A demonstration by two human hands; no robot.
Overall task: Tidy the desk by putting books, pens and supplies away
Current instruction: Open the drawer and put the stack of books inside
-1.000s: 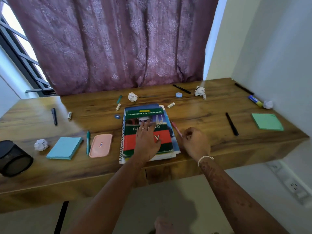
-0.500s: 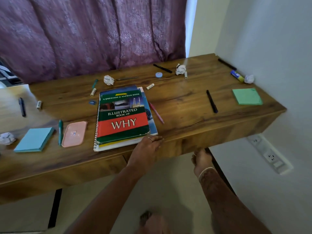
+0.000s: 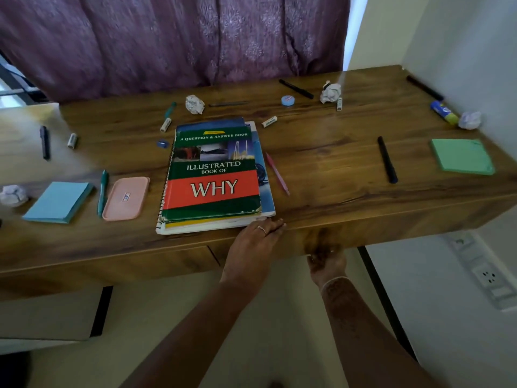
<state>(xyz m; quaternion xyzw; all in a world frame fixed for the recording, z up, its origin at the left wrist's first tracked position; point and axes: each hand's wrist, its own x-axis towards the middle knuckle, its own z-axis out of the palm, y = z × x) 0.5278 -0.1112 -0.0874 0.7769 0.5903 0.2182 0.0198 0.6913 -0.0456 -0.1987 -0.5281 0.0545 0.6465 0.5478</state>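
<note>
Atop book stack point(image 3: 212, 175): title "ILLUSTRATED BOOK OF WHY".

A green-and-red book point(image 3: 212, 175) lies flat atop the book stack point(image 3: 207, 227), pink pen point(image 3: 277, 173) beside it.

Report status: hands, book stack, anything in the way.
Left hand open, fingers flat on desk edge beside book stack. Right hand low at desk front, grip unclear. Pink pen lies close right of stack.
</note>
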